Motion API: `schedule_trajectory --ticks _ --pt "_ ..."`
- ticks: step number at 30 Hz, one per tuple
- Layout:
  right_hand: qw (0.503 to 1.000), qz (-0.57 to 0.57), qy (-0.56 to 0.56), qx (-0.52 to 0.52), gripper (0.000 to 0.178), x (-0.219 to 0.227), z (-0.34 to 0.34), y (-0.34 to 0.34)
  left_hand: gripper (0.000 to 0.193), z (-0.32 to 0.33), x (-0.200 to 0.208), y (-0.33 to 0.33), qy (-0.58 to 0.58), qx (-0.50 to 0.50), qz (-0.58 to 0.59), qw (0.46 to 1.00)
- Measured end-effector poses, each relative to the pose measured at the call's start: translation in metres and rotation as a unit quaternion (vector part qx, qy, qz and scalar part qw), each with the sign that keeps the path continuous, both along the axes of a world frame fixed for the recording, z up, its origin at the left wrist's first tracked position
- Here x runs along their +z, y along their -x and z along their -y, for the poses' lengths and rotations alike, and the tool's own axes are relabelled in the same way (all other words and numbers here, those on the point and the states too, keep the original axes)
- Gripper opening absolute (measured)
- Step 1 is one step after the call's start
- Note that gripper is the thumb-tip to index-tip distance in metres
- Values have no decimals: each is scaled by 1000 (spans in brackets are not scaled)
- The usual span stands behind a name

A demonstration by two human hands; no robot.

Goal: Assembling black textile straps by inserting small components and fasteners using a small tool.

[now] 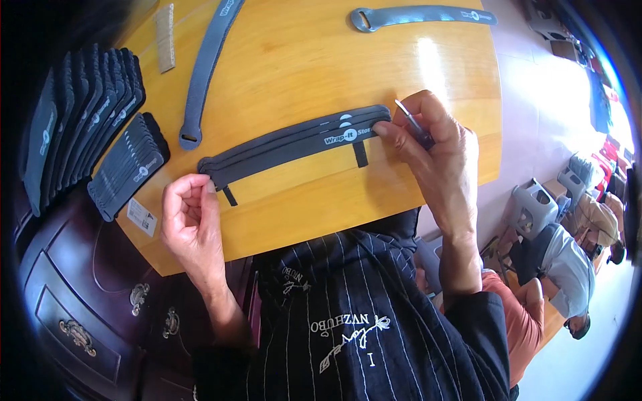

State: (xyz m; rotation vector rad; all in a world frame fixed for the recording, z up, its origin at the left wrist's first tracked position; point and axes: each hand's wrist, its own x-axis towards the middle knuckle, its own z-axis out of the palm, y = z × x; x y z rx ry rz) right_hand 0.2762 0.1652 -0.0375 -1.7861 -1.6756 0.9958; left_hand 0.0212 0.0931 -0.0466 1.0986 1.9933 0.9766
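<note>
A small stack of dark grey storage straps (287, 148) lies lengthwise before me on the yellow wooden table, white print on its front face. My left hand (194, 224) pinches the stack's left end between thumb and fingertips. With my right hand (438, 144) I grip its right end; a slim, pointed metal tool with a dark handle (416, 124) is also held in those fingers. Its exact kind is hard to make out. Two short black strips stick out below the stack, one near the left end (230, 195) and one near the right (361, 154).
Single grey straps with slotted ends lie at the far left (208, 73) and far right (421, 15). A brown cardboard strip (164, 39) is at the far left. Bundled straps (87, 120) fan out on the left, beside a smaller pile (130, 164). People sit at right.
</note>
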Motion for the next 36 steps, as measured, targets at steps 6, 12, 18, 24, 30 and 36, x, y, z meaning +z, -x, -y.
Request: schedule_trajectory --ticks 6,12,18,24,30,36 --pt "989 -66 131 -10 15 9 -8 -2 7 -4 13 0 61 -13 -14 998" --pt "989 -55 137 10 17 9 -14 -7 10 -4 17 3 93 11 103 990" --pt "998 -39 22 36 19 23 -2 6 17 11 12 -3 -118 -63 -66 989" --pt "971 97 -65 211 28 17 -9 49 18 -9 1 -15 -149 -174 -144 963" --pt "970 108 -36 217 34 13 -12 46 13 -11 2 -16 -111 -185 -140 966" --pt "983 61 -9 171 27 28 -36 17 16 -13 4 -17 -112 -196 -164 960"
